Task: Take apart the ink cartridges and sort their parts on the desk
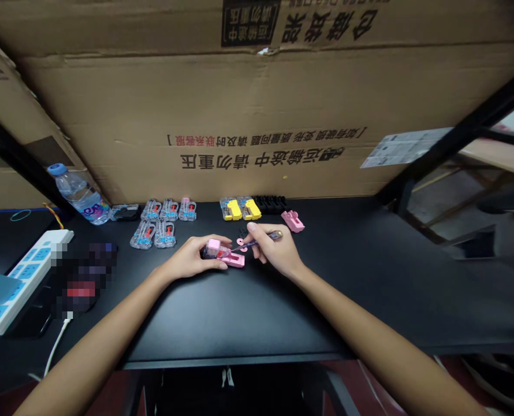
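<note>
My left hand (pixel 191 256) is closed around a small pink and clear plastic casing (pixel 215 248) with a red part inside. A longer pink piece (pixel 235 260) lies against it, on the side toward my right hand. Between the fingers of my right hand (pixel 278 248) is a slim screwdriver-like tool (pixel 257 241) with a gold-coloured end. Its thin tip points at the red part; whether it touches cannot be made out. Small pink rings (pixel 240 241) lie on the table just behind the tool, partly hidden by my right fingers.
Several clear casings (pixel 165 233) stand back left, two yellow-and-clear ones (pixel 251 208) at the back middle. Beside these are black parts (pixel 271 203) and a pink housing (pixel 292 221). A water bottle (pixel 81 196) and power strip (pixel 27 271) are left. Cardboard (pixel 257 104) walls the table's back.
</note>
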### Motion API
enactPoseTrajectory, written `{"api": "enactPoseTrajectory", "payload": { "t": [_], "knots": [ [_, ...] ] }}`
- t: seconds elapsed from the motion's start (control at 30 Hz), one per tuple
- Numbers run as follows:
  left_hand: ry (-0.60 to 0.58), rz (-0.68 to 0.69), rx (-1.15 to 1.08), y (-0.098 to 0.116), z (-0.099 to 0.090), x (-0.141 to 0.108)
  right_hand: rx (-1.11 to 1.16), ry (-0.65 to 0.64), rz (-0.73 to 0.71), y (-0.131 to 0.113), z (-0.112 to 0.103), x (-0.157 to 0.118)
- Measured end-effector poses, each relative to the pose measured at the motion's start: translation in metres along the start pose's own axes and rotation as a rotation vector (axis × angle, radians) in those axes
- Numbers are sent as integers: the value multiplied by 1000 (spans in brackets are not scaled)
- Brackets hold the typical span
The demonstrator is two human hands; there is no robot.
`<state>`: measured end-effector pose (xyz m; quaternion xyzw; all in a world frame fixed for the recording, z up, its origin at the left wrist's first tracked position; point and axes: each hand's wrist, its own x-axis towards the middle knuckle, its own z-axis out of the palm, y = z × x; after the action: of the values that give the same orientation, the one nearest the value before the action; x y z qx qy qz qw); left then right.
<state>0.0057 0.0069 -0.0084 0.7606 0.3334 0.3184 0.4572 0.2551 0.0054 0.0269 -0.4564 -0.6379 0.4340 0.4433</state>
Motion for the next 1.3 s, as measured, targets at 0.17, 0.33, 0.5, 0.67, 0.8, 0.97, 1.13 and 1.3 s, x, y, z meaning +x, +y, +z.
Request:
{"api": "enactPoseTrajectory", "payload": {
  "t": [0.17,0.33,0.5,0.67,0.8,0.97,1.13,1.3],
  "knots": [
    [-15,-22,-34,1,0,1,-8,-63,9,1,0,1],
    [23,-70,-53,0,-2,1,11,-172,-23,2,-5,5],
    [8,-122,-94,-3,-4,2,63,-192,5,6,-6,9],
    [-13,-120,-115,-4,-5,2,144,-131,38,9,1,10],
    [-26,-116,-159,-5,-4,3,185,-75,66,12,5,9],
    [-32,-92,-112,-6,-4,3,165,-88,56,17,10,7],
    [-50,-81,-136,-6,1,6,68,-30,21,18,5,8],
    [-1,-37,-129,-1,8,12,2,52,2,18,-7,14]
  ]
}}
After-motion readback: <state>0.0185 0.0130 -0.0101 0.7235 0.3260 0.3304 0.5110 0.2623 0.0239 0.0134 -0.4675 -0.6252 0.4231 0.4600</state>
